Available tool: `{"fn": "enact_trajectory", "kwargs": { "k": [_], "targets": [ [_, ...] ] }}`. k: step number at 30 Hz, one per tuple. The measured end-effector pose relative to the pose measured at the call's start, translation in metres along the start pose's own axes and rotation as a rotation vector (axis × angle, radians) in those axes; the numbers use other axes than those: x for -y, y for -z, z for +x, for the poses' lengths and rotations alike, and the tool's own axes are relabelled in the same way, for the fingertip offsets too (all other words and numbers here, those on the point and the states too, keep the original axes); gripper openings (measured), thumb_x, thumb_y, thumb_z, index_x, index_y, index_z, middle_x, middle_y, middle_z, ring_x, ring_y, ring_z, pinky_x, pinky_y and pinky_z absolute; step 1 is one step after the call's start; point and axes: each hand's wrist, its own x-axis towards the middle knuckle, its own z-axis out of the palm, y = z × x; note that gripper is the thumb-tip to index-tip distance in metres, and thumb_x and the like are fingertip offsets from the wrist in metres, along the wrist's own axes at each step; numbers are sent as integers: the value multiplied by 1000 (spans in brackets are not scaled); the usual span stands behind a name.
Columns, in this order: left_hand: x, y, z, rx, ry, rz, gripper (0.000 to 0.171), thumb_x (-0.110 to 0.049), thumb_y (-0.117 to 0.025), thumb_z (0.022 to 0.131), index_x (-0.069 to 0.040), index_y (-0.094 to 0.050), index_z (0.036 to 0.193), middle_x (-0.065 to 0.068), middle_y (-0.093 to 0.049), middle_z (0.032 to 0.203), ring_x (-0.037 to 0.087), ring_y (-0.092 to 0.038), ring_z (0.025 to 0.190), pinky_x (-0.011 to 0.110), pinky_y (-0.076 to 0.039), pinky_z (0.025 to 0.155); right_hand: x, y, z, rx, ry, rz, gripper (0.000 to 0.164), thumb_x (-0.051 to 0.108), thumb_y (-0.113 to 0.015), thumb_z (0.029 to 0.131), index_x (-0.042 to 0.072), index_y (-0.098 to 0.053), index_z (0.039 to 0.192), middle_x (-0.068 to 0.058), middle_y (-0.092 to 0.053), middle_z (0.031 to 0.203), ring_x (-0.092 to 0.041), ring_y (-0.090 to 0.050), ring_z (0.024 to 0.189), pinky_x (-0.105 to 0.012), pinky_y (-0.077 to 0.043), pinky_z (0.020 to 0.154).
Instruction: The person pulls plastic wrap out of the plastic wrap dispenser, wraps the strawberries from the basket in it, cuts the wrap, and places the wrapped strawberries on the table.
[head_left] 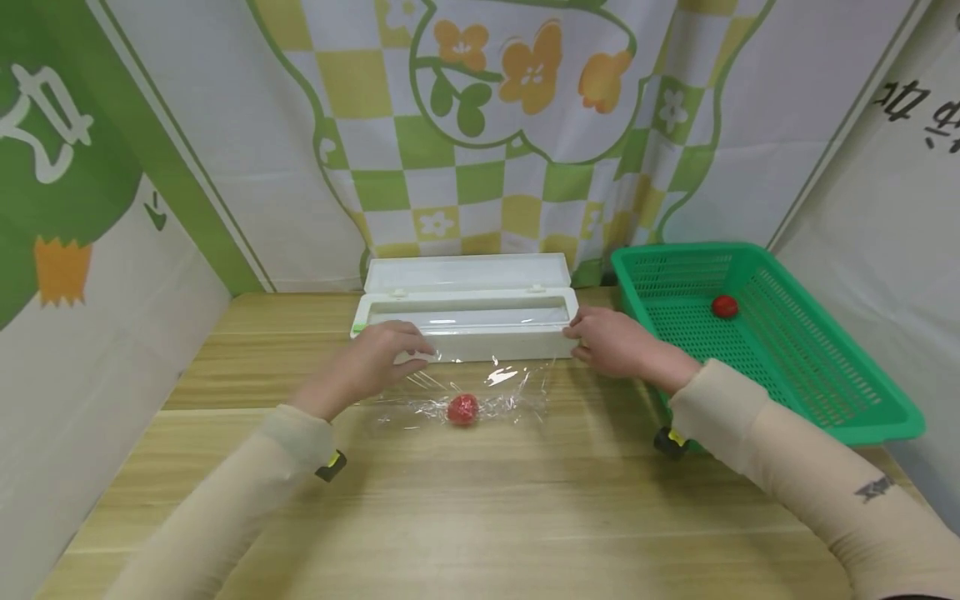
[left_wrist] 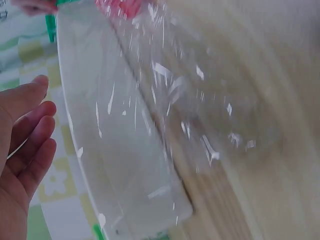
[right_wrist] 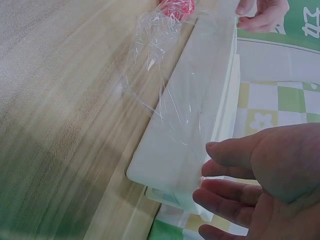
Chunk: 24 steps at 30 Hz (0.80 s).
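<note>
A small red tomato-like fruit (head_left: 462, 409) lies on the table under or inside clear cling film (head_left: 504, 385); which of the two cannot be told. The film stretches from a white wrap dispenser box (head_left: 480, 346), whose lid is raised behind it. Near the box's left front stands my left hand (head_left: 384, 360), thumb and fingers apart with nothing between them in the left wrist view. At the right end of the box my right hand (head_left: 611, 340) has its fingertips close to the film's edge; its fingers are loosely bent, and the right wrist view shows no pinch.
A green plastic basket (head_left: 847, 350) stands on the right of the table, with another red fruit (head_left: 724, 307) in it. Behind the box hangs a patterned curtain (head_left: 480, 183). The wooden table (head_left: 480, 517) extends in front.
</note>
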Motion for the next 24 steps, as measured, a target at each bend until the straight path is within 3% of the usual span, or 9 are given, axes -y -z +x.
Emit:
{"fn": "enact_trajectory", "kwargs": {
  "k": [5,11,17,24],
  "targets": [
    [-15,-18,1,31,-47,-9,9,-16,-76,80,-15,-75,89,-5,-71,90,12,-65,83,27,-55,74,-1,-1,0,-4,3,-12,36,15,-64,88,-1,-65,120,-17,-63,118,-33,-60,107,-46,-52,89],
    [-27,-37,0,117,-76,-29,18,-28,-77,79,-14,-73,91,-4,-69,91,12,-64,84,26,-54,77,0,-1,0,-5,6,-21,38,16,-66,87,-1,-65,121,-17,-63,119,-32,-59,108,-46,-52,90],
    [-35,-43,-1,186,-38,-44,29,-33,-79,75,-17,-70,96,-6,-65,94,11,-62,86,27,-54,81,2,1,-1,-1,-10,-14,40,17,-67,86,-2,-64,122,-18,-63,119,-33,-60,108,-46,-52,91],
    [-37,-50,-1,202,-14,-6,37,-38,-81,72,-17,-68,99,-6,-64,96,9,-61,87,25,-53,81,3,1,-3,5,-15,-2,41,17,-67,86,-2,-63,123,-18,-63,121,-34,-59,110,-47,-51,92]
  ]
}}
